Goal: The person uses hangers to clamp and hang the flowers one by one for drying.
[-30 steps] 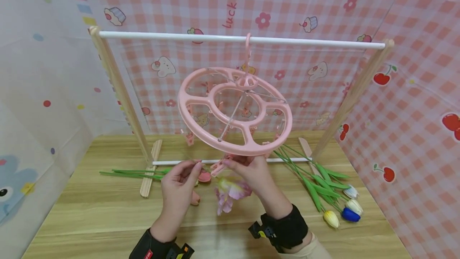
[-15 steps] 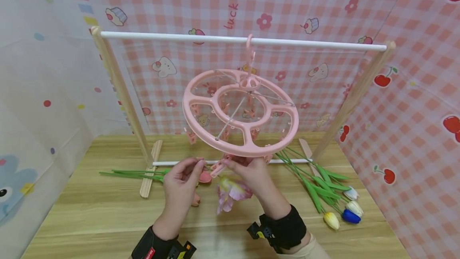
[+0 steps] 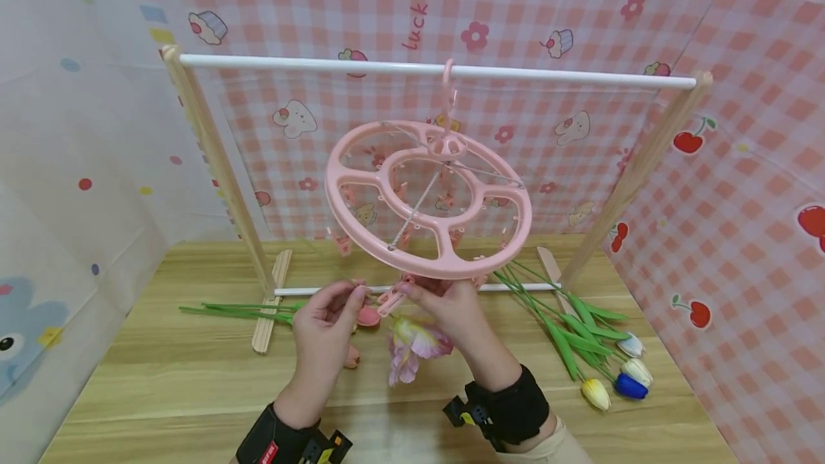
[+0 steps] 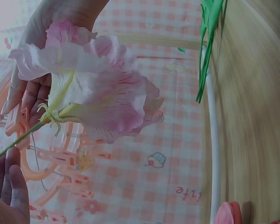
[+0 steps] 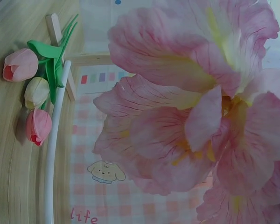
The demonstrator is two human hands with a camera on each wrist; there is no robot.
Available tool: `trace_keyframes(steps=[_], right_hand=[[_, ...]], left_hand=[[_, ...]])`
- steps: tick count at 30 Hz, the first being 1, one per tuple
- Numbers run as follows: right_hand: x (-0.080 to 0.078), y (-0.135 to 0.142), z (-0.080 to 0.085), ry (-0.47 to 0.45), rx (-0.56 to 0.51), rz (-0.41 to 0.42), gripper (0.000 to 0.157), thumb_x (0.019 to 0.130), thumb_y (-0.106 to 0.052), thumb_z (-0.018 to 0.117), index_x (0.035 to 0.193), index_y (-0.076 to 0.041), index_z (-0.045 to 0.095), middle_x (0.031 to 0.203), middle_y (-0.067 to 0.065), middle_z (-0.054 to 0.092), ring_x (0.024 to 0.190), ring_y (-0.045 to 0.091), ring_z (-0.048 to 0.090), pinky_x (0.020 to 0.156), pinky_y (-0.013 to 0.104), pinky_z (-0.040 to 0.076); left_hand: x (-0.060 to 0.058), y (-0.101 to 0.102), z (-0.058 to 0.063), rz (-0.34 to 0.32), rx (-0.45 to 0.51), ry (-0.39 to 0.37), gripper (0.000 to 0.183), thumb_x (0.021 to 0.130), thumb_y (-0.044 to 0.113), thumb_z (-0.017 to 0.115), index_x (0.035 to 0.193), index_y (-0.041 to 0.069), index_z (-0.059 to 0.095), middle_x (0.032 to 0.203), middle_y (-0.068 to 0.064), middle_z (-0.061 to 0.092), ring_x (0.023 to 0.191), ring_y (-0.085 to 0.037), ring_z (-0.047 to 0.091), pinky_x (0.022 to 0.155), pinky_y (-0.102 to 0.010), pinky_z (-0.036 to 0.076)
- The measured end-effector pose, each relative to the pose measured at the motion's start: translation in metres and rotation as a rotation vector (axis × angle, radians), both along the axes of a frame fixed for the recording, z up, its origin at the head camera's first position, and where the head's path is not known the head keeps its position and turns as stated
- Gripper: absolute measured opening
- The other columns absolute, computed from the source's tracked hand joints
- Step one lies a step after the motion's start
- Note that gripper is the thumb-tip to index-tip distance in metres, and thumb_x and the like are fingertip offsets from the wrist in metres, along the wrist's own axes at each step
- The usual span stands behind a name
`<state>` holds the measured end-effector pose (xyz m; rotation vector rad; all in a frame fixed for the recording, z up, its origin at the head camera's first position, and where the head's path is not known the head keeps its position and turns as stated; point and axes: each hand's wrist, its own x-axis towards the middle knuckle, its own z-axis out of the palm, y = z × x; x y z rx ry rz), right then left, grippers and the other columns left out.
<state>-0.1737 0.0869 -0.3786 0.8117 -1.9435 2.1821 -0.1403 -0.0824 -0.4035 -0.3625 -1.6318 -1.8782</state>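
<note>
A round pink clip hanger [image 3: 445, 263] hangs by its hook from the white rail. Under its front rim, my right hand [image 3: 454, 310] pinches a pink clothespin [image 3: 390, 301]. My left hand [image 3: 324, 335], just left of that clothespin, holds the thin green stem [image 4: 22, 138] of an artificial flower between thumb and fingers. The flower's pink and white ruffled head [image 3: 412, 346] points down below the right hand. In the left wrist view the stem passes close to the clothespin. The right wrist view is mostly filled by the petals [image 5: 186, 116], which hide both hands there.
A wooden rack with a white top rail [image 3: 290, 64] stands on the table [image 3: 193, 392]. Artificial tulips lie at right, among them a blue tulip [image 3: 630, 386] and a yellow tulip [image 3: 596, 394]. Other tulips lie at left behind the left hand, their green stems [image 3: 238, 312] crossing the rack's foot.
The hanger has swung slightly right and then a touch back. Both hands have stayed nearly in place, keeping their grips on the stem and the clothespin.
</note>
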Motion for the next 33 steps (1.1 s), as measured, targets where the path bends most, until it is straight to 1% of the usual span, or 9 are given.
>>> trace_keyframes(steps=[4,9,12,16,19,22,26,29,33], right_hand=[[0.0,0.0,0.002,0.0,0.007,0.0,0.025,0.081,0.004,0.066,0.101,0.014,0.054,0.087,0.026,0.062,0.08,0.025,0.065,0.072,0.032,0.055],[0.001,0.0,0.002,-0.002,0.02,0.008,0.027,0.082,0.0,0.067,0.103,0.01,0.055,0.088,0.021,0.063,0.079,0.025,0.064,0.07,0.031,0.055],[0.0,0.001,0.0,-0.002,0.025,0.011,0.029,0.082,0.0,0.067,0.106,0.009,0.054,0.089,0.019,0.064,0.08,0.025,0.063,0.072,0.034,0.055],[0.0,0.0,-0.001,0.013,0.013,0.013,0.029,0.082,0.001,0.066,0.107,0.008,0.053,0.09,0.021,0.064,0.08,0.025,0.064,0.073,0.036,0.055],[0.0,0.0,-0.001,0.024,0.006,0.013,0.028,0.082,0.002,0.066,0.105,0.009,0.053,0.09,0.021,0.064,0.08,0.025,0.064,0.072,0.035,0.055],[0.0,0.0,-0.001,0.023,0.015,0.007,0.026,0.081,0.002,0.067,0.102,0.011,0.054,0.088,0.02,0.064,0.078,0.024,0.064,0.07,0.033,0.056],[0.001,0.001,0.0,0.004,0.034,0.017,0.024,0.081,0.0,0.068,0.099,0.011,0.056,0.087,0.017,0.065,0.077,0.022,0.064,0.069,0.03,0.055],[0.001,0.001,0.0,0.001,0.031,0.061,0.023,0.083,0.0,0.066,0.1,0.011,0.056,0.088,0.019,0.064,0.079,0.025,0.064,0.072,0.032,0.055],[0.002,0.001,0.0,-0.008,0.025,0.095,0.022,0.084,-0.001,0.065,0.1,0.011,0.056,0.09,0.023,0.064,0.083,0.029,0.064,0.077,0.034,0.054]], left_hand=[[-0.001,-0.001,0.0,0.012,-0.016,-0.001,0.005,0.082,-0.009,0.062,0.086,-0.013,0.063,0.085,-0.021,0.066,0.072,-0.016,0.065,0.063,-0.019,0.054],[0.0,0.0,0.001,0.014,-0.016,0.004,0.005,0.081,-0.01,0.063,0.085,-0.013,0.063,0.085,-0.022,0.066,0.071,-0.015,0.065,0.063,-0.02,0.054],[0.005,0.002,0.01,0.02,-0.016,0.001,0.005,0.08,-0.012,0.063,0.084,-0.014,0.062,0.085,-0.021,0.066,0.07,-0.015,0.065,0.061,-0.02,0.054],[0.012,0.004,0.023,0.024,-0.017,0.009,0.005,0.08,-0.013,0.062,0.084,-0.016,0.061,0.084,-0.021,0.066,0.069,-0.015,0.065,0.06,-0.018,0.053],[0.014,0.005,0.026,0.022,-0.013,0.013,0.005,0.08,-0.013,0.062,0.083,-0.016,0.061,0.083,-0.019,0.067,0.069,-0.014,0.065,0.06,-0.017,0.053],[0.014,0.005,0.025,0.024,-0.018,0.011,0.004,0.08,-0.013,0.062,0.083,-0.016,0.061,0.083,-0.018,0.067,0.069,-0.014,0.065,0.061,-0.018,0.054],[0.008,0.003,0.014,0.018,-0.014,-0.004,0.005,0.08,-0.013,0.062,0.084,-0.015,0.061,0.084,-0.022,0.066,0.07,-0.016,0.065,0.062,-0.018,0.054],[0.004,0.0,0.005,0.012,-0.007,-0.036,0.008,0.08,-0.011,0.063,0.087,-0.015,0.062,0.086,-0.021,0.066,0.071,-0.016,0.065,0.061,-0.018,0.053],[0.003,-0.001,0.001,-0.009,0.005,-0.063,0.013,0.082,-0.007,0.064,0.093,-0.015,0.062,0.085,-0.02,0.067,0.074,-0.016,0.065,0.062,-0.018,0.054]])
